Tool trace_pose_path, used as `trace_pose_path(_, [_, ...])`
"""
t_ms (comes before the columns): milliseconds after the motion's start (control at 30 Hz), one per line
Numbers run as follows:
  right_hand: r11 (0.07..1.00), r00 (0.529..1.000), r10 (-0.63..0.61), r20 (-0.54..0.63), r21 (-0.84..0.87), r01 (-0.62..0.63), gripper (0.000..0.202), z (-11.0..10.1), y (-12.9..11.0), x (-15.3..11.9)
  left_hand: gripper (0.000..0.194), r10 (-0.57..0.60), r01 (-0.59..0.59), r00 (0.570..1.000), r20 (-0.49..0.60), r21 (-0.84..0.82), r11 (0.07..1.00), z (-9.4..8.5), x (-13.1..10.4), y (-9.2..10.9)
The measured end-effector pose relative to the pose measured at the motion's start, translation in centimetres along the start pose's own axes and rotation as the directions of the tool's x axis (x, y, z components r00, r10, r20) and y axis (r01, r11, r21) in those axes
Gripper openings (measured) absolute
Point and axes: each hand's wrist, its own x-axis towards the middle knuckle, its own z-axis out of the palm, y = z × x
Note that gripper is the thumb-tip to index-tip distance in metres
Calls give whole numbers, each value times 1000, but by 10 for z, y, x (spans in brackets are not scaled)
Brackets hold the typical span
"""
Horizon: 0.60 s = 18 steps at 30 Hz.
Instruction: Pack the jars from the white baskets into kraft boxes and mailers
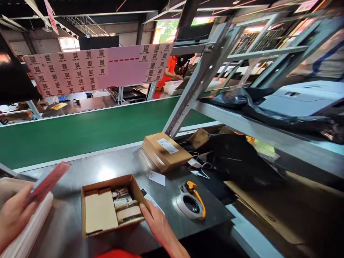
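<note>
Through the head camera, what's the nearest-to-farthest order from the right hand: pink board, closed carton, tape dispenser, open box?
1. Open box: touching the right hand, on its left.
2. Tape dispenser: right of the hand.
3. Closed carton: farther ahead of the hand.
4. Pink board: raised, farthest ahead, leftward.

Your left hand (16,215) and right hand (159,224) make two. On your table (120,163) you have one open box (137,190) near the front edge and one closed box (169,150) at the far edge. Toward the right edge you count one tape dispenser (191,203); between it and the open box, two loose papers (157,178).
</note>
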Motion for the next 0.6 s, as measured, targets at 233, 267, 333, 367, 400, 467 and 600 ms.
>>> trace_pose_path(233, [999, 999, -39, 8, -7, 39, 57, 0, 8, -2, 26, 356, -329, 773, 525, -147, 933, 122, 9, 191])
trace_pose_path(267, [999, 999, -37, 14, -9, 37, 57, 0, 9, -2, 32, 351, -340, 736, 579, -133, 931, 136, 11, 205])
trace_pose_path(333, [1000, 1000, -28, 15, -9, 28, 60, 1, 13, -3, 41, 340, -343, 693, 635, -123, 931, 154, 13, 222])
trace_pose_path(367, [1000, 1000, -25, 11, -10, 25, 61, 1, 15, -4, 43, 344, -343, 689, 637, -131, 930, 159, 13, 226])
trace_pose_path(400, [1000, 1000, -24, 9, -14, 24, 62, 2, 16, -4, 45, 349, -342, 694, 630, -138, 929, 161, 11, 229])
trace_pose_path(467, [999, 1000, -29, 0, -20, 29, 63, 3, 18, -4, 46, 342, -336, 707, 619, -132, 933, 164, 7, 234])
trace_pose_path(600, [999, 999, -36, 7, -25, 37, 63, 3, 17, -3, 31, 318, -274, 706, 632, -170, 947, 168, 5, 238])
